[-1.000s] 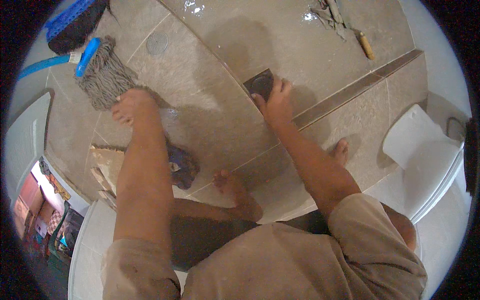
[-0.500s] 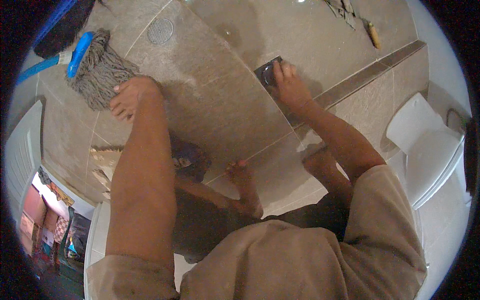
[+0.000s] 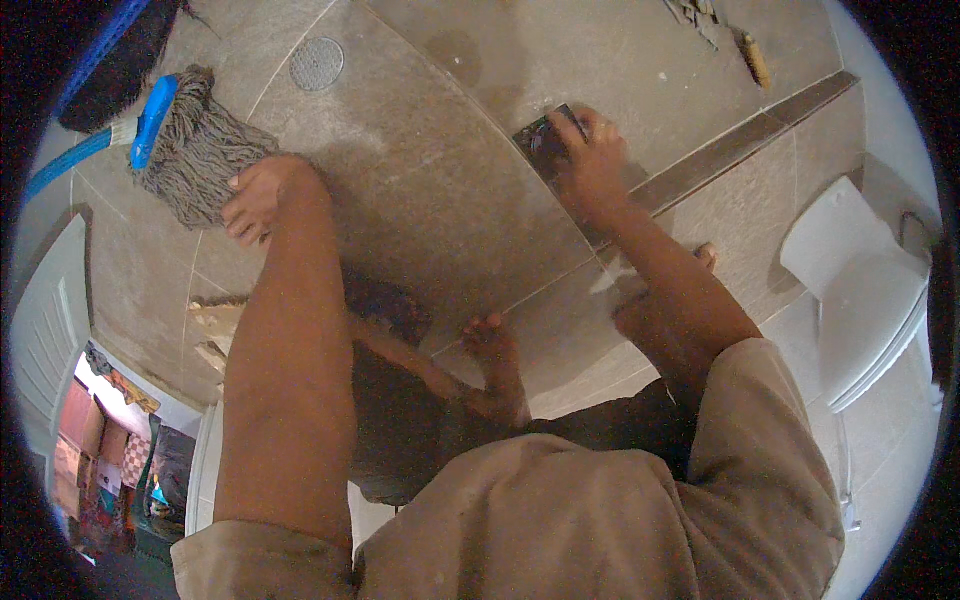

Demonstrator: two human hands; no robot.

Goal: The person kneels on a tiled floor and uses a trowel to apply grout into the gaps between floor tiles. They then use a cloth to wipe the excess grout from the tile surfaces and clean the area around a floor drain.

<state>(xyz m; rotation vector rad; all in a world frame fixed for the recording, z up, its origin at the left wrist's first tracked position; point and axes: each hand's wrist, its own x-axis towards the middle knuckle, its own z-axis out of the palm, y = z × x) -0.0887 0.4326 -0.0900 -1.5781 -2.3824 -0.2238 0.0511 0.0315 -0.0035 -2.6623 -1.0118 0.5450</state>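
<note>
My right hand (image 3: 592,160) is closed on a dark, flat rectangular tool (image 3: 541,143) pressed against the tiled floor (image 3: 450,190) beside a joint line. What kind of tool it is, I cannot make out; my fingers cover part of it. My left hand (image 3: 262,198) leans on the floor with its fingers apart and nothing in it. Right next to its fingertips lie the grey strings of a mop head (image 3: 205,150), which has a blue clamp (image 3: 153,122) and a blue handle.
A round drain (image 3: 317,64) is set in the floor ahead. At the far right lie a wooden-handled brush (image 3: 755,60) and a crumpled rag (image 3: 693,18). A low ledge (image 3: 740,150) runs along the right, with a white toilet (image 3: 855,280) beyond. A white door (image 3: 52,320) stands at left.
My right hand has shifted slightly to the right and turned, with the dark tool still in it. My left hand stays almost in place beside the mop.
</note>
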